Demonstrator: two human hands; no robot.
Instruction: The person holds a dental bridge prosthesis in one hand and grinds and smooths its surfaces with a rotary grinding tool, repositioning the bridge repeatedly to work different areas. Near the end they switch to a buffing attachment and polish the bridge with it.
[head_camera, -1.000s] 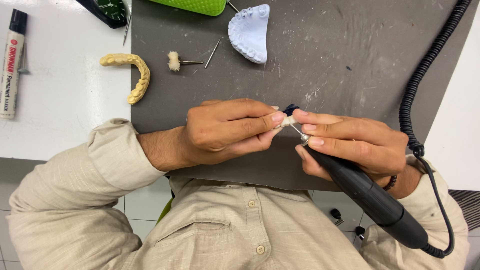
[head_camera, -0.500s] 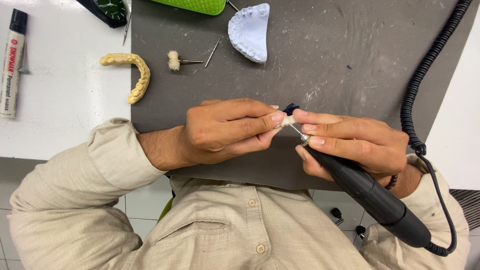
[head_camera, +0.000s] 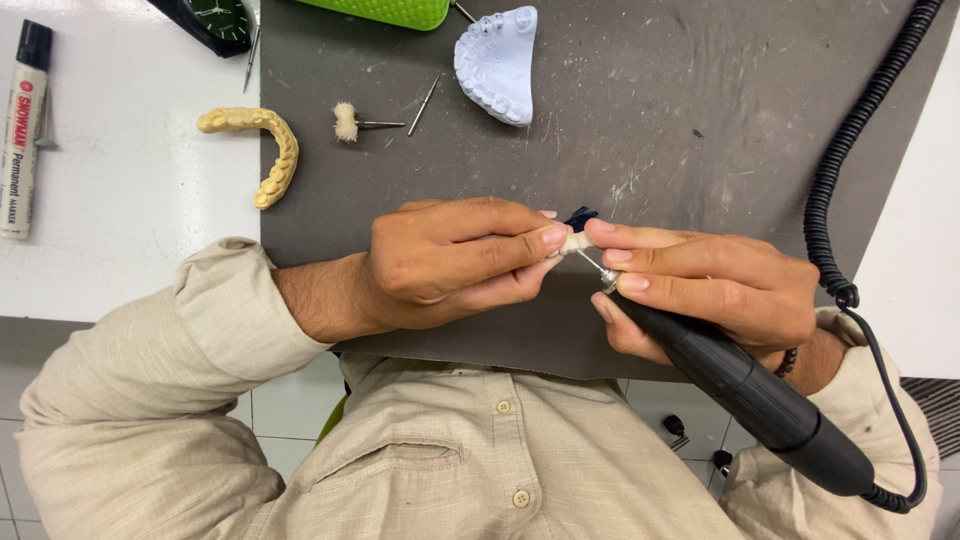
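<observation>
Head view: our left hand (head_camera: 450, 265) has its fingers (head_camera: 520, 240) pinched together on a small pale piece (head_camera: 574, 243), held above the near edge of the grey mat (head_camera: 700, 130) on the tabletop (head_camera: 130, 240). Our right hand (head_camera: 715, 290) is wrapped pen-style around the black handpiece (head_camera: 750, 390), whose thin bur (head_camera: 592, 264) touches the piece. We judge light, short passes best, both hands braced fingertip to fingertip, coiled cord (head_camera: 850, 150) kept slack. Toward the mat's far edge lies a white plaster cast (head_camera: 497, 62); a yellow tooth arch (head_camera: 262, 148) lies off its left edge.
</observation>
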